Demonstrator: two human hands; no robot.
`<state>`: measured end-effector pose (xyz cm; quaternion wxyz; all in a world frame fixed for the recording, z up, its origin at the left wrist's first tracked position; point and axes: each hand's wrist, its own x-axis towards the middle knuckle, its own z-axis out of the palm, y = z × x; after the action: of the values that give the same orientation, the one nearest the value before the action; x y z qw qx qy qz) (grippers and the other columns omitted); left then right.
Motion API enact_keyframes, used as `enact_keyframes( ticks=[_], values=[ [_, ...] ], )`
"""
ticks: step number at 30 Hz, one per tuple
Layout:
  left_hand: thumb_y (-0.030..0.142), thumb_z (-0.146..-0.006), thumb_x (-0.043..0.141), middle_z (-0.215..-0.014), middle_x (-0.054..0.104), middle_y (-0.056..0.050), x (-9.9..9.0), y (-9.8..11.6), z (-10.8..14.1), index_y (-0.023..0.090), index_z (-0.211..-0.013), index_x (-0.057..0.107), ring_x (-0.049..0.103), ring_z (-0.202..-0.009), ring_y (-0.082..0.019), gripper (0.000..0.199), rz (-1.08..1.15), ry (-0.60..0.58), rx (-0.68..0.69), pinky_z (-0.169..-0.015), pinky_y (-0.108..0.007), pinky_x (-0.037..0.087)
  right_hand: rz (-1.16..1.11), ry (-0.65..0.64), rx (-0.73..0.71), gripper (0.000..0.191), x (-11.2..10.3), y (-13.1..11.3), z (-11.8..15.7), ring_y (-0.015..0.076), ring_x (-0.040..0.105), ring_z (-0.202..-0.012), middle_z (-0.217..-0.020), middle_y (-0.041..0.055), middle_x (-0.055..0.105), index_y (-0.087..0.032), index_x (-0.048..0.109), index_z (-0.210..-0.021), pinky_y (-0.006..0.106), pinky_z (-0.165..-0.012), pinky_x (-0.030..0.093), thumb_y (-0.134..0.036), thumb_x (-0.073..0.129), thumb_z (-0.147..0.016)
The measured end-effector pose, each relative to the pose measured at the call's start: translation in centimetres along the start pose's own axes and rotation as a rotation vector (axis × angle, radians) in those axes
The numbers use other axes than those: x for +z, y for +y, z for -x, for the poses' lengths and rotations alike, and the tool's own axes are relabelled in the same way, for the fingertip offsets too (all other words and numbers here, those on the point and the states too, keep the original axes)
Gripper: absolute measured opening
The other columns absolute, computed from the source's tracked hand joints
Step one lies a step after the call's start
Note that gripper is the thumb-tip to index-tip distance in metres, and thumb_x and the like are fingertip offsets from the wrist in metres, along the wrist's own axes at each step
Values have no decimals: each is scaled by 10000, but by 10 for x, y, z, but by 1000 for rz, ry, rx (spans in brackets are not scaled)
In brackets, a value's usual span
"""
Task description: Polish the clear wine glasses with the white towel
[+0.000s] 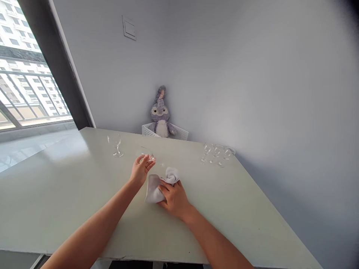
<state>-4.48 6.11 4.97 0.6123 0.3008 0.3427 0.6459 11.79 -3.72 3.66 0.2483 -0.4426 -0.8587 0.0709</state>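
Observation:
My left hand (141,169) is closed round a clear stemmed glass (146,152), held tilted above the table. Its bowl shows past my fingers; part of it is hidden behind them. To the right and a little nearer, my right hand (173,197) grips a light grey cloth (155,189), which bunches up between and above the fingers. The cloth and the held glass are apart. Another stemmed glass (114,144) stands upright on the table to the left of my left hand.
Several clear glasses (218,151) stand grouped at the table's right back edge, near the wall. Behind the pale table (84,209), a plush toy (161,116) sits in a white perforated basket (181,133). A window with a railing is at the far left.

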Motion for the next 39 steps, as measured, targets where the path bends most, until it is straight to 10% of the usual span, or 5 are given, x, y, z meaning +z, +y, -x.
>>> enact_keyframes(
  ticks=[11, 17, 24, 32, 39],
  values=[
    [309, -672, 694, -1142, 562, -116, 15, -6, 23, 229, -1141, 365, 576, -1000, -195, 578, -326, -104, 337, -882, -396, 443, -283, -14, 69, 327, -19, -8, 5, 197, 592, -946, -1190, 22, 567, -317, 602, -1086, 312, -787, 445, -454, 406, -864],
    [326, -680, 685, -1169, 538, -117, 17, -3, 26, 237, -1149, 348, 560, -1030, -198, 585, -388, -57, 427, -904, -407, 424, -316, -217, 37, 837, -17, 3, 7, 273, 523, -1026, -1318, 68, 450, -289, 472, -1253, 324, -808, 428, -595, 707, -510],
    [306, -704, 664, -1159, 533, -103, 21, -15, 39, 247, -1168, 350, 556, -1029, -199, 563, -457, -192, 442, -886, -405, 447, -305, 320, 369, 359, -21, 23, -4, 124, 513, -596, -912, 51, 579, -236, 554, -1138, 267, -641, 411, -422, 412, -865],
    [328, -728, 630, -1253, 488, -106, 27, -53, 67, 261, -1301, 283, 477, -1150, -229, 674, -610, -522, 313, -950, -422, 408, 7, 164, 462, 202, 1, 43, -4, 163, 570, -697, -803, 23, 649, -249, 632, -882, 239, -590, 354, -262, 438, -830],
    [389, -726, 600, -1282, 483, -89, 14, -64, 51, 277, -1267, 388, 440, -1184, -228, 592, -953, -582, 298, -947, -416, 395, -69, 378, 881, 246, -40, 123, -1, 190, 596, -694, -725, 63, 669, -187, 665, -811, 243, -601, 371, -348, 481, -784]
  ],
)
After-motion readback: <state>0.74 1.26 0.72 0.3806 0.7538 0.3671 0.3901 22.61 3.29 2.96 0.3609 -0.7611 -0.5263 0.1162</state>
